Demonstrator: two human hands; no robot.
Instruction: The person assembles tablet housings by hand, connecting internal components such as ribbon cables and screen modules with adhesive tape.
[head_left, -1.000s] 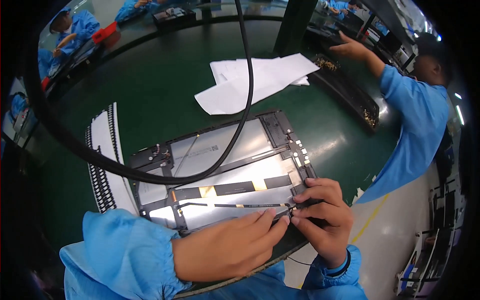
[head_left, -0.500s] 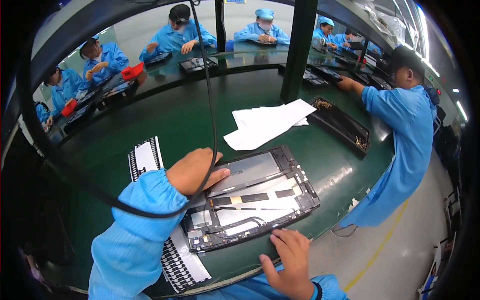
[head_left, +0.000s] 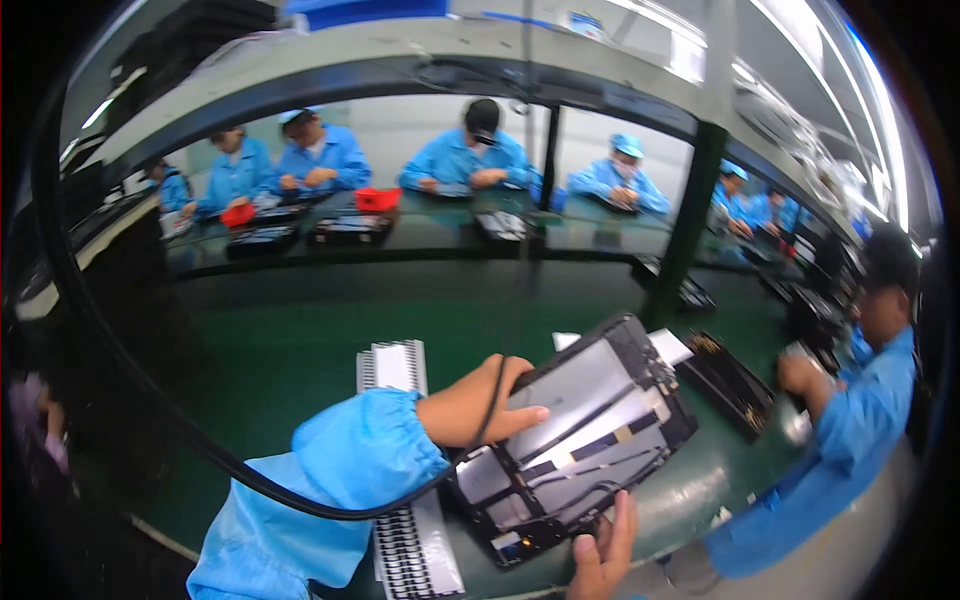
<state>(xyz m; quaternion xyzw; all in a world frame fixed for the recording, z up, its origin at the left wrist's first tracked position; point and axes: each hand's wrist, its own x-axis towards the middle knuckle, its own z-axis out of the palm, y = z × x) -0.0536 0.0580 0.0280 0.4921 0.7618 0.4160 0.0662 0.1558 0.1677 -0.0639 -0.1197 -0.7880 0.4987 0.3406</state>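
An opened tablet (head_left: 592, 398), with silver battery plates, black ribbon cables and a dark frame, is lifted and tilted above the green bench. My left hand (head_left: 478, 402) is closed on its left edge, the thumb lying over the silver plate and the fingers hidden beneath. At the near edge, my right hand (head_left: 606, 552) grips the frame between thumb and fingers, partly cut off by the picture's lower edge. White sheets carrying rows of black strips (head_left: 418, 548) lie on the bench left of the tablet, partly covered by my left sleeve.
A long black tray (head_left: 728, 385) with small brass-coloured pieces stands right of the tablet, near white paper (head_left: 669, 346). A black cable (head_left: 330, 508) loops in front of my left arm. A co-worker (head_left: 860, 400) works at the right; several others sit across the bench. A green post (head_left: 686, 220) rises behind.
The tablet has come up off the bench and tilted, now overlapping the white paper. My right hand has closed on its near edge. The view has swung upward and left.
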